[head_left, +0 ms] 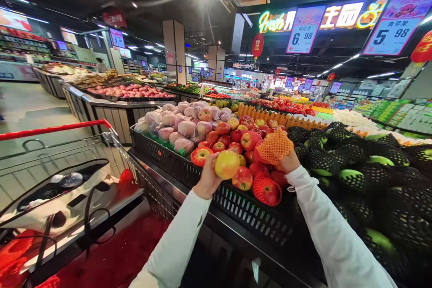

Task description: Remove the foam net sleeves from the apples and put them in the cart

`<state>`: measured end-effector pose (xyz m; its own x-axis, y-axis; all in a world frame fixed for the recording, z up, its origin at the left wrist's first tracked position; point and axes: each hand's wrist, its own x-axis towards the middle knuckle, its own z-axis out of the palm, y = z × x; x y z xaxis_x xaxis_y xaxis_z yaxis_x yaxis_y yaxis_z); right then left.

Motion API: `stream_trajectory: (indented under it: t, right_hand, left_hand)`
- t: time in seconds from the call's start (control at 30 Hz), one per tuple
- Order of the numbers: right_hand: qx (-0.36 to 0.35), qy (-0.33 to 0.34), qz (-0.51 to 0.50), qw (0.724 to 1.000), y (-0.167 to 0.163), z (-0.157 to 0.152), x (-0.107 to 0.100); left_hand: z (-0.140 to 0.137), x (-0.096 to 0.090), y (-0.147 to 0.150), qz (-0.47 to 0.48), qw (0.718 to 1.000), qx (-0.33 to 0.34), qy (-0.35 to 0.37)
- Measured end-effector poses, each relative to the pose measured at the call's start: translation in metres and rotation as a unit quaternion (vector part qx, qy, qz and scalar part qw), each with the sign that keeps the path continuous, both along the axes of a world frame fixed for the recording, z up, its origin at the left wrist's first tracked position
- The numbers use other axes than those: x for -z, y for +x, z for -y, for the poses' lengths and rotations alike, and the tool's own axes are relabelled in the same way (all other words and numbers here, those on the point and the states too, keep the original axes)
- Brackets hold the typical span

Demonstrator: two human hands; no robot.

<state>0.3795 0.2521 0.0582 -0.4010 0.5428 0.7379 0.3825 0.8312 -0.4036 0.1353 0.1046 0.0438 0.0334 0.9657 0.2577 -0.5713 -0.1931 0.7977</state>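
My left hand (206, 177) is closed round a yellow apple (227, 164) with a faint red blush, above the front edge of the black crate (236, 204). My right hand (289, 162) grips an orange foam fruit net (276, 146) over the right side of the same crate. Whether a fruit sits inside that net, I cannot tell. Beneath both hands lie red apples (242, 178), some bare and some in foam nets. One apple in a red net (267, 190) rests at the front, near the crate's rim.
A shopping cart (54, 128) stands at the left, with a pale bag (76, 193) in it. Wrapped pinkish fruits (187, 128) fill the crate's left part. To the right are green fruits in black nets (351, 153). Price signs (305, 30) hang overhead.
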Motion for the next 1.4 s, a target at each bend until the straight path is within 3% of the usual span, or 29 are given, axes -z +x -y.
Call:
stream_trajectory:
  t: [0.07,0.13,0.2,0.23,0.3,0.37,0.5,0.67,0.8,0.87,1.03,1.27,1.4]
  right_hand:
    - [0.014,0.039,0.056,0.998,-0.004,0.009,-0.007]
    - [0.036,0.085,0.119,0.989,-0.008,0.019,-0.014]
    - [0.064,0.151,0.197,0.967,-0.011,0.028,-0.019]
    - [0.07,0.181,0.232,0.953,-0.011,0.031,-0.021]
    - [0.063,0.219,0.274,0.934,-0.012,0.035,-0.022]
    - [0.042,0.237,0.283,0.928,-0.012,0.036,-0.02]
    - [0.037,0.213,0.243,0.946,-0.012,0.037,-0.013]
    - [0.041,0.141,0.25,0.957,-0.013,0.039,-0.011]
    - [0.018,0.128,0.248,0.96,-0.016,0.041,-0.013]
    - [0.011,0.137,0.259,0.956,-0.018,0.044,-0.017]
    - [-0.012,0.149,0.278,0.949,-0.016,0.053,-0.027]
    - [0.023,0.103,0.274,0.956,-0.009,0.056,-0.023]
    - [-0.076,0.06,0.212,0.972,-0.02,0.061,-0.028]
  left_hand:
    - [-0.022,-0.005,0.023,-0.042,0.988,-0.138,0.061]
    - [-0.043,-0.004,0.042,-0.168,0.93,-0.276,0.174]
    - [-0.057,0.001,0.052,-0.273,0.866,-0.336,0.25]
    - [-0.061,0.005,0.054,-0.301,0.849,-0.343,0.266]
    - [-0.065,0.013,0.052,-0.31,0.849,-0.336,0.263]
    - [-0.065,0.019,0.048,-0.29,0.87,-0.313,0.246]
    - [-0.06,0.02,0.041,-0.287,0.895,-0.226,0.255]
    - [-0.052,0.01,0.038,-0.312,0.86,-0.209,0.345]
    - [-0.049,0.007,0.036,-0.334,0.837,-0.162,0.402]
    - [-0.05,0.009,0.036,-0.352,0.839,-0.145,0.39]
    - [-0.053,0.016,0.038,-0.35,0.877,-0.152,0.292]
    - [-0.051,0.014,0.037,-0.378,0.863,-0.131,0.308]
    - [-0.051,0.015,0.04,-0.298,0.883,-0.147,0.331]
